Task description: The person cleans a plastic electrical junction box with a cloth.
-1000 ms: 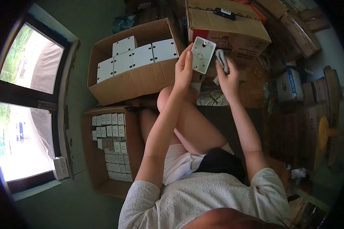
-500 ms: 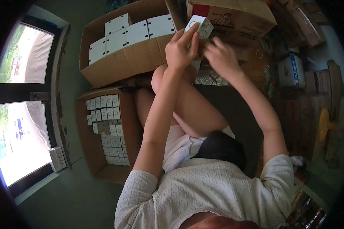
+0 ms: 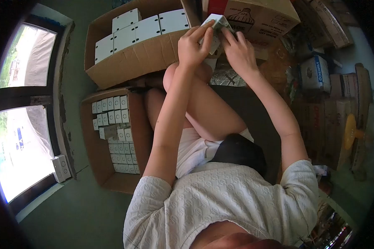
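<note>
My left hand (image 3: 194, 45) grips a white plastic wall box (image 3: 215, 25), held up in front of me above my knee. My right hand (image 3: 238, 50) is pressed against the box's right side; the grey cloth it carried earlier is hidden between the fingers and the box. Only the box's top corner and part of one face show between the two hands. Both arms reach forward over my bent legs.
An open carton (image 3: 124, 62) with large white boxes stands ahead on the left. A second carton (image 3: 96, 166) with several small white boxes lies by the window on the left. A printed carton (image 3: 253, 14) and stacked boxes (image 3: 316, 74) fill the right side.
The white box was held flat facing me with the grey cloth beside it. Both hands have since closed in on the box, which is turned edge-on and partly hidden.
</note>
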